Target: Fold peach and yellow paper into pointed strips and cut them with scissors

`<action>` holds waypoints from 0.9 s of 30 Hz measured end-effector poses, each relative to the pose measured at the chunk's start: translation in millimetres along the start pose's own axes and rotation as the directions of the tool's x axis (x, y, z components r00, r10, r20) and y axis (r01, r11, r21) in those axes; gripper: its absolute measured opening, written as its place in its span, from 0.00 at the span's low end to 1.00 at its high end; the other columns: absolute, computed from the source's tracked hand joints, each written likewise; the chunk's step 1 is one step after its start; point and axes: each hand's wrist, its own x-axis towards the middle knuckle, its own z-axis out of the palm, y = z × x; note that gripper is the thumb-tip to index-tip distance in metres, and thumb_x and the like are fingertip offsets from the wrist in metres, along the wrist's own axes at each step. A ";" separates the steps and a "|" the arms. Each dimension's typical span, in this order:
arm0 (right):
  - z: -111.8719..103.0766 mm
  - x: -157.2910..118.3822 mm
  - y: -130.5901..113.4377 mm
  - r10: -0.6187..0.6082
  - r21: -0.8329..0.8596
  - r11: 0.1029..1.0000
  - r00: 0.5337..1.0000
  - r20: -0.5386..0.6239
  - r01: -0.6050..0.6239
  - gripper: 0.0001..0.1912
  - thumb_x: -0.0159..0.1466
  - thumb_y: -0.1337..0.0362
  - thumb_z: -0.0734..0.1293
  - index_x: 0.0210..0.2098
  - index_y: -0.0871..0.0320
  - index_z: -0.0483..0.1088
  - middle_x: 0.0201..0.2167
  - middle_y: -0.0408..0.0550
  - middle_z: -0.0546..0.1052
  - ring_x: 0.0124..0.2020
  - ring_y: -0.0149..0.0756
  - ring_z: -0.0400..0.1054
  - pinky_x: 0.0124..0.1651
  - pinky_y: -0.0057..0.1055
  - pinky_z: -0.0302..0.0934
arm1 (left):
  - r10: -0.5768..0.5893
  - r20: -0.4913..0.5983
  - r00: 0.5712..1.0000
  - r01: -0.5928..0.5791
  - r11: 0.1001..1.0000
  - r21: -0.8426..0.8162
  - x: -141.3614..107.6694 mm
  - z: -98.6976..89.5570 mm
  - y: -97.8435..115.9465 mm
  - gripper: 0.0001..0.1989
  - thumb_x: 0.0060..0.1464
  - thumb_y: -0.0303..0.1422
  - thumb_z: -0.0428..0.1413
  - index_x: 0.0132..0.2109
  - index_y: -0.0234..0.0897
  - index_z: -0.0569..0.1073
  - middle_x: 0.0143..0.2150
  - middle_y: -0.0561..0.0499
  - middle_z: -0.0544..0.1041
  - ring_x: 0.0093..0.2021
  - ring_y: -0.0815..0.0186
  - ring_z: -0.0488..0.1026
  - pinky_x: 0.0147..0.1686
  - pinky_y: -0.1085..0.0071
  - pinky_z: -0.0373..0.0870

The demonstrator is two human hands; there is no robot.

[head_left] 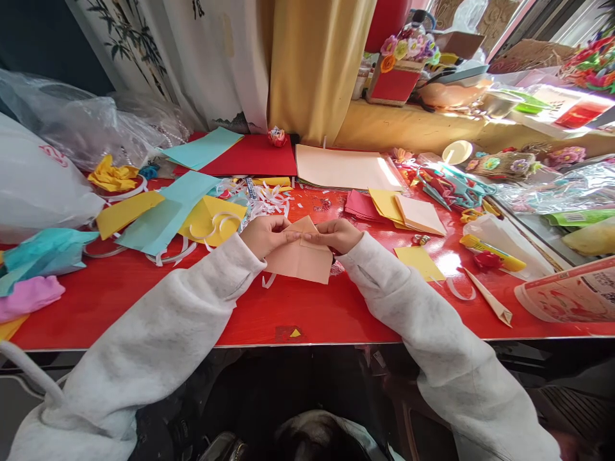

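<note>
A peach sheet of paper (302, 261), creased and partly folded, is held up between both hands near the middle of the red table. My left hand (266, 238) pinches its upper left part, thumb on top. From the other side my right hand (340, 235) grips the upper right part, and the two thumbs nearly meet at the fold. A small pointed corner of the paper rises above the thumbs. Fingers behind the sheet are hidden. Beneath it a thin white paper strip (270, 280) shows on the table.
Left of the hands lie blue paper strips (166, 214), yellow paper (211, 219) and white shreds (266, 202). To the right are peach squares (420, 214), a yellow square (419, 262), a yellow glue tube (492, 251), a rolled paper cone (490, 298) and a paper tub (569, 291). Teal scissors (464, 186) lie behind.
</note>
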 end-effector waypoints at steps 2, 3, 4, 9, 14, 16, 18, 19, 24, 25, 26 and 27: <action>0.3 -0.4 -0.7 0.039 0.061 0.997 0.999 0.003 -0.039 0.18 0.40 0.55 0.73 0.22 0.64 0.70 0.17 0.42 0.68 0.19 0.28 0.62 0.21 0.26 0.53 | -0.023 0.004 1.000 0.023 1.000 -0.019 -0.8 0.3 1.8 0.16 0.37 0.42 0.59 0.25 0.33 0.66 0.22 0.54 0.65 0.23 0.73 0.61 0.21 0.76 0.57; 0.3 -0.5 -1.0 0.053 0.075 0.996 0.999 0.004 -0.053 0.18 0.39 0.55 0.74 0.22 0.64 0.70 0.17 0.42 0.68 0.18 0.27 0.60 0.20 0.25 0.52 | -0.033 0.011 0.999 0.034 0.999 -0.026 -1.1 0.3 2.6 0.16 0.37 0.42 0.59 0.25 0.33 0.66 0.22 0.54 0.65 0.23 0.73 0.61 0.21 0.76 0.57; 0.3 -0.6 -1.3 0.058 0.073 0.996 0.998 0.003 -0.058 0.18 0.39 0.56 0.74 0.22 0.64 0.70 0.17 0.41 0.68 0.17 0.25 0.59 0.20 0.25 0.51 | -0.039 0.019 0.999 0.040 0.999 -0.028 -1.1 0.2 3.3 0.16 0.37 0.42 0.59 0.25 0.33 0.67 0.22 0.54 0.65 0.23 0.72 0.62 0.21 0.76 0.57; 1.8 -1.0 -1.6 0.073 -0.013 0.997 0.997 0.010 -0.073 0.18 0.41 0.54 0.72 0.22 0.64 0.68 0.15 0.40 0.66 0.15 0.23 0.56 0.18 0.23 0.47 | 0.038 -0.012 0.999 -0.038 0.999 0.009 -0.4 0.3 4.3 0.17 0.44 0.45 0.55 0.32 0.34 0.72 0.26 0.53 0.70 0.27 0.70 0.65 0.26 0.75 0.60; 6.7 -1.3 -0.4 0.000 -0.145 0.989 0.999 0.046 0.007 0.18 0.43 0.53 0.71 0.21 0.63 0.66 0.14 0.37 0.61 0.15 0.21 0.52 0.18 0.23 0.44 | 0.170 -0.137 0.976 -0.144 0.973 0.181 -2.4 3.3 2.6 0.17 0.45 0.45 0.54 0.30 0.33 0.73 0.26 0.52 0.71 0.29 0.69 0.65 0.29 0.73 0.61; 7.7 -1.7 -0.6 -0.034 -0.201 0.979 0.998 0.060 0.045 0.19 0.44 0.52 0.70 0.20 0.62 0.64 0.13 0.36 0.58 0.15 0.20 0.50 0.18 0.23 0.42 | 0.163 -0.152 0.975 -0.136 0.976 0.172 -3.4 4.1 2.6 0.17 0.46 0.45 0.54 0.29 0.33 0.73 0.26 0.52 0.71 0.28 0.69 0.65 0.28 0.73 0.60; 7.7 -2.1 -1.4 -0.062 -0.244 0.967 0.995 0.077 0.079 0.20 0.45 0.51 0.69 0.18 0.62 0.62 0.13 0.36 0.56 0.15 0.20 0.48 0.18 0.23 0.41 | 0.114 -0.153 0.982 -0.100 0.990 0.096 -3.6 4.5 2.7 0.16 0.45 0.44 0.55 0.29 0.33 0.73 0.25 0.52 0.70 0.28 0.70 0.64 0.27 0.74 0.60; 7.5 -2.4 -2.0 -0.073 -0.261 0.961 0.994 0.081 0.092 0.20 0.45 0.51 0.69 0.17 0.61 0.60 0.13 0.36 0.55 0.15 0.20 0.48 0.18 0.23 0.40 | 0.083 -0.147 0.986 -0.078 0.996 0.045 -3.3 4.5 2.7 0.16 0.45 0.43 0.55 0.28 0.32 0.73 0.25 0.52 0.70 0.27 0.70 0.64 0.26 0.74 0.59; 6.4 -3.0 -3.0 -0.089 -0.328 0.938 0.993 0.073 0.108 0.23 0.46 0.50 0.68 0.15 0.60 0.55 0.13 0.36 0.54 0.16 0.19 0.46 0.19 0.23 0.40 | -0.001 -0.086 0.996 -0.010 0.991 -0.130 -0.8 3.9 2.9 0.15 0.41 0.42 0.58 0.28 0.32 0.73 0.24 0.53 0.70 0.25 0.72 0.64 0.25 0.75 0.60; 6.7 -2.9 -2.4 -0.087 -0.341 0.934 0.993 0.080 0.109 0.23 0.46 0.50 0.68 0.15 0.60 0.55 0.13 0.36 0.54 0.16 0.19 0.46 0.19 0.23 0.40 | 0.005 -0.080 0.997 -0.015 0.992 -0.124 -0.4 3.5 3.3 0.15 0.40 0.42 0.58 0.28 0.32 0.73 0.24 0.53 0.70 0.25 0.72 0.64 0.26 0.75 0.61; 7.1 -2.6 -1.6 -0.084 -0.351 0.930 0.992 0.093 0.112 0.23 0.47 0.50 0.67 0.15 0.60 0.55 0.13 0.36 0.54 0.16 0.19 0.46 0.19 0.24 0.40 | 0.018 -0.082 0.996 -0.027 0.994 -0.105 0.0 2.9 3.7 0.16 0.40 0.43 0.59 0.29 0.32 0.73 0.24 0.53 0.70 0.26 0.72 0.64 0.27 0.75 0.61; 7.6 -2.2 -0.6 -0.082 -0.356 0.927 0.990 0.111 0.116 0.22 0.47 0.50 0.67 0.15 0.60 0.55 0.13 0.36 0.54 0.15 0.19 0.47 0.19 0.24 0.40 | 0.034 -0.086 0.996 -0.042 0.996 -0.084 0.3 2.1 4.1 0.16 0.40 0.43 0.59 0.29 0.32 0.73 0.24 0.53 0.70 0.26 0.72 0.65 0.28 0.74 0.62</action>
